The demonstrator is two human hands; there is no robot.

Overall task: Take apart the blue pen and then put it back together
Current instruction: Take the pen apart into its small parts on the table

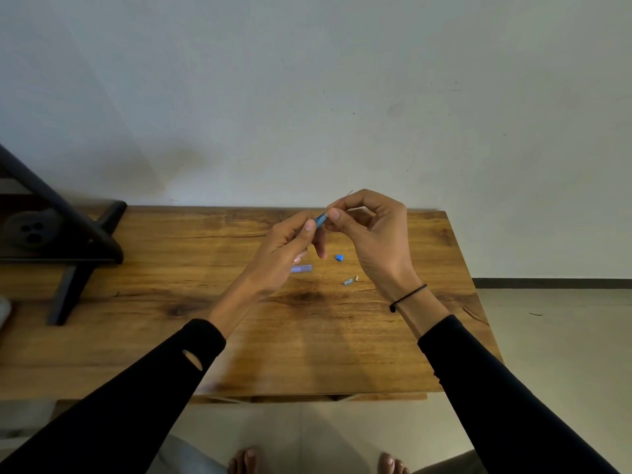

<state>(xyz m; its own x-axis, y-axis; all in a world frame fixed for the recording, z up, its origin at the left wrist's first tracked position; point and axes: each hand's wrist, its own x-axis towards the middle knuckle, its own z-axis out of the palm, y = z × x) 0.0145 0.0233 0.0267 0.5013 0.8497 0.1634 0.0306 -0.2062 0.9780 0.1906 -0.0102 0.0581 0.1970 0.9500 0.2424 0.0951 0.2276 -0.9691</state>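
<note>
Above the wooden table [307, 336], my left hand [287, 248] pinches the blue pen barrel [320, 219], which points up and to the right. My right hand [369, 230] pinches a thin dark refill [346, 196] that sticks out of the barrel's upper end past my fingers. Three loose pen parts lie on the table below the hands: a clear bluish cap [302, 268], a small blue end plug [339, 257] and a small silver tip piece [350, 280].
A black metal frame [68, 234] with a dark round disc [29, 229] stands on the table's left side. A pale wall rises just behind the table. The table's right edge drops to a tiled floor [547, 336]. My bare feet [318, 461] show below the front edge.
</note>
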